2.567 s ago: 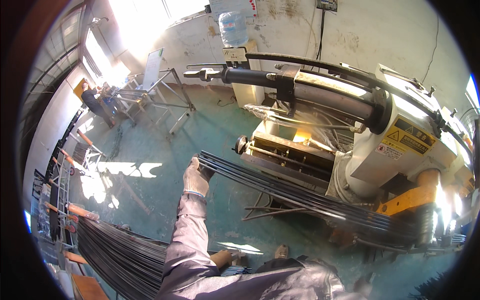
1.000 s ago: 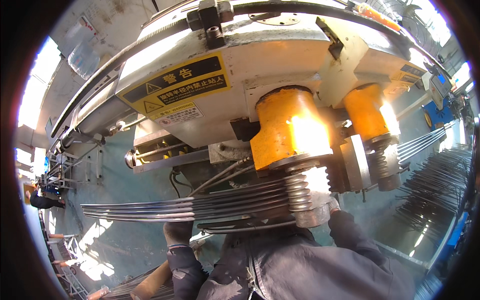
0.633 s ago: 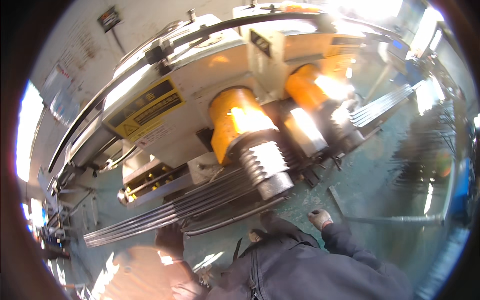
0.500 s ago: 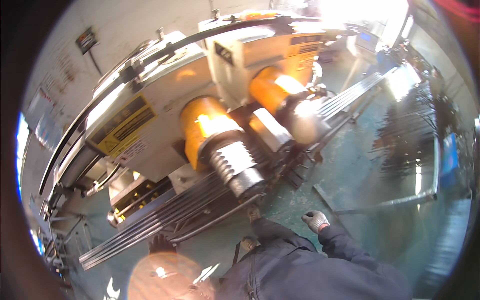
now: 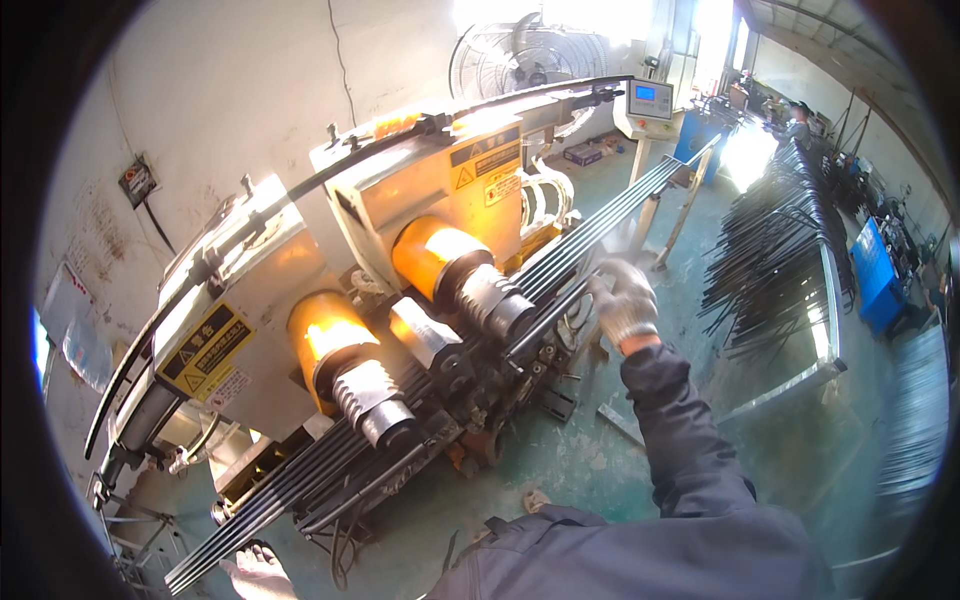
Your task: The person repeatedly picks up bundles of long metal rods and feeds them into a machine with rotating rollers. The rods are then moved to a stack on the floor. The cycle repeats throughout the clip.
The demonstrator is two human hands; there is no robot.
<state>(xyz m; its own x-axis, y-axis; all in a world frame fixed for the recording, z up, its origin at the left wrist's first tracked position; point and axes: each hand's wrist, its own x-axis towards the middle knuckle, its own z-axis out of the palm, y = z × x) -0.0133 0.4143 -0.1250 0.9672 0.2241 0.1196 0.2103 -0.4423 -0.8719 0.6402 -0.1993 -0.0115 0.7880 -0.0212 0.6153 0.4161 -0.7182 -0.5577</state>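
Note:
Long, thin metal rods [image 5: 300,478] lie side by side across the front of a machine, running from lower left to upper right. In a pale glove, my right hand [image 5: 627,303] is at the right part of the machine, its fingers closed around the front rod [image 5: 552,318]. My left hand [image 5: 260,574] is at the bottom left, just below the rods' near ends, with thumb and fingers apart and dark fingertips. Between the hands, two orange cylinders with ridged steel noses [image 5: 372,402] point toward me. A grey metal block [image 5: 425,335] sits between them.
A control box with a blue screen [image 5: 648,100] stands on a post behind the rods. To the right, a large stack of dark rods [image 5: 775,250] rests by a metal frame [image 5: 780,392]. A big fan [image 5: 530,65] is by the wall. Another person [image 5: 799,125] is far off.
My right hand has risen from beside my body to the front rod. My left hand now shows below the rods' left ends. The view has swung, bringing the fan and control box into sight.

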